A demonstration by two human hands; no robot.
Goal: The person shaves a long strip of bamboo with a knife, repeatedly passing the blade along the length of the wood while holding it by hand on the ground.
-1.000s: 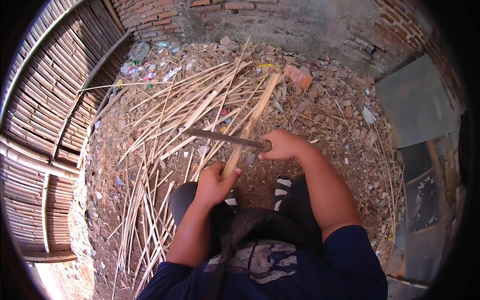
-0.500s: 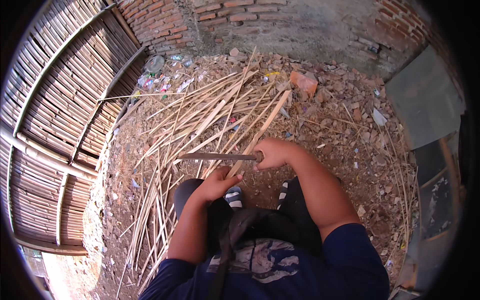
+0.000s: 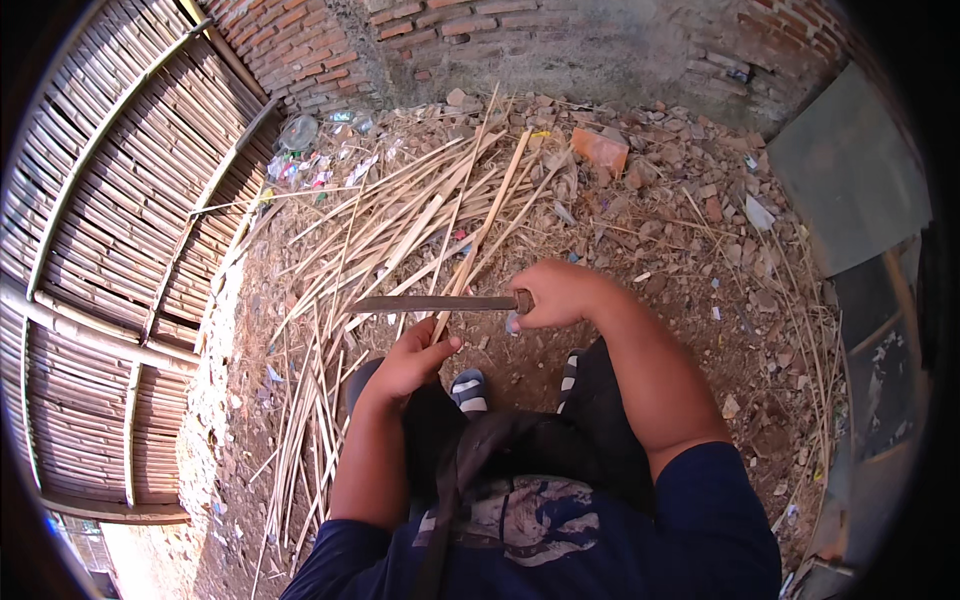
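My right hand [image 3: 556,294] is closed round the short handle of a long-bladed knife [image 3: 430,304]. Its dark blade points left, lying nearly level across the view. Closed on the near end of a bamboo strip [image 3: 502,198] is my left hand [image 3: 412,364], just below the blade. The strip slants away from me, up and to the right, over a pile of similar strips. Blade and strip cross close above my left hand; whether they touch, I cannot tell.
Loose bamboo strips [image 3: 390,225] cover the ground ahead and to the left. An orange brick [image 3: 600,150] lies among rubble before a brick wall [image 3: 560,50]. A bamboo-slat panel [image 3: 120,180] stands left, grey sheets [image 3: 850,170] right. My sandalled feet [image 3: 469,390] are below my hands.
The held strip's far end has swung to the left. My left hand has shifted slightly left and up, and the knife has risen a little, still held in my right hand.
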